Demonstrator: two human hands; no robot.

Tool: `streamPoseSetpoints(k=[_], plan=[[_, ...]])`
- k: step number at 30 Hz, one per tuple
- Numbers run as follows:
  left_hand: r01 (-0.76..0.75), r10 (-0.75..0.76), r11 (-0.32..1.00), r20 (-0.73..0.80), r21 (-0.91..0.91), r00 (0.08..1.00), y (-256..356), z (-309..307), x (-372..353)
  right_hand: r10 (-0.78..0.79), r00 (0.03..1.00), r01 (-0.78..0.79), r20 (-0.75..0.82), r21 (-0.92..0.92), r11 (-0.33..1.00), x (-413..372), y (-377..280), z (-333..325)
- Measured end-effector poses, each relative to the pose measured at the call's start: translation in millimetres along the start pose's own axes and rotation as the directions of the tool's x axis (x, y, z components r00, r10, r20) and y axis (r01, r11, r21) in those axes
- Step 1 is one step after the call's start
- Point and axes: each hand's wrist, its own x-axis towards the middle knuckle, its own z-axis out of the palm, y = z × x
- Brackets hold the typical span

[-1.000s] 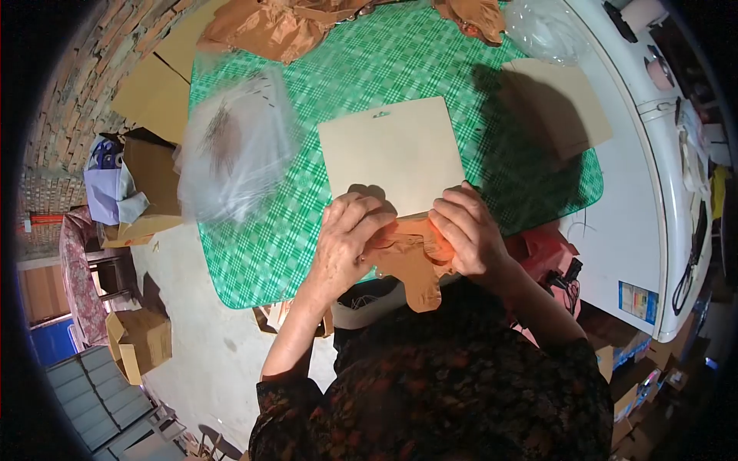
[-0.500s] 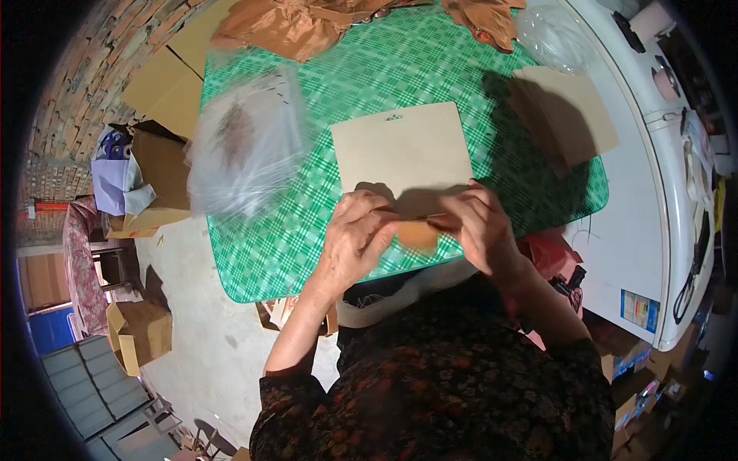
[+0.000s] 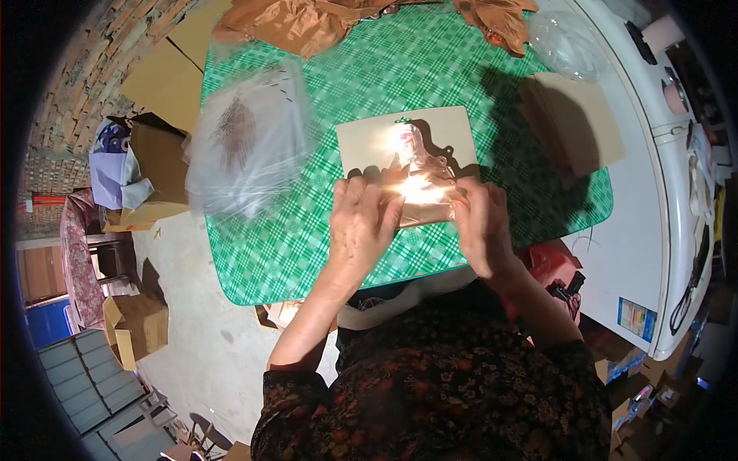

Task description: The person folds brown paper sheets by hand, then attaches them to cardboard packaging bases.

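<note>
Left hand [image 3: 367, 223] and right hand [image 3: 478, 227] each pinch a side edge of a shiny brown piece [image 3: 419, 184], spread over a beige card [image 3: 365, 142]. Bare green checked tablecloth [image 3: 369, 69] lies beyond.

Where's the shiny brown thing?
In the head view, the shiny brown piece lies on the beige card, held between the left hand and right hand.
</note>
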Motion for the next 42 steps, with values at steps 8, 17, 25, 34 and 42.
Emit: streamPoseSetpoints(k=[8, 17, 25, 34, 42], plan=[[-0.230, 0.239, 0.970, -0.143, 0.075, 0.961, 13, -7, 8, -0.003, 1.000, 0.002, -0.009, -0.055, 0.998, 1, 1, 7], [-0.288, 0.270, 0.958, 0.340, 0.003, 0.901, 10, 9, 5, -0.016, 1.000, 0.016, -0.009, -0.039, 0.999, 0, 2, 7], [-0.282, 0.227, 0.955, 0.393, 0.087, 0.891, 11, 11, 7, 0.069, 0.995, -0.063, -0.078, 0.068, 0.996, 1, 2, -1], [-0.289, 0.236, 0.954, 0.395, 0.079, 0.888, 12, 12, 9, -0.211, 0.936, 0.269, 0.282, -0.187, 0.945, -15, -16, -31], [-0.272, 0.204, 0.957, 0.431, 0.102, 0.879, 14, 10, 10, -0.064, 0.948, 0.162, 0.311, -0.299, 0.940, -21, -4, -36]])
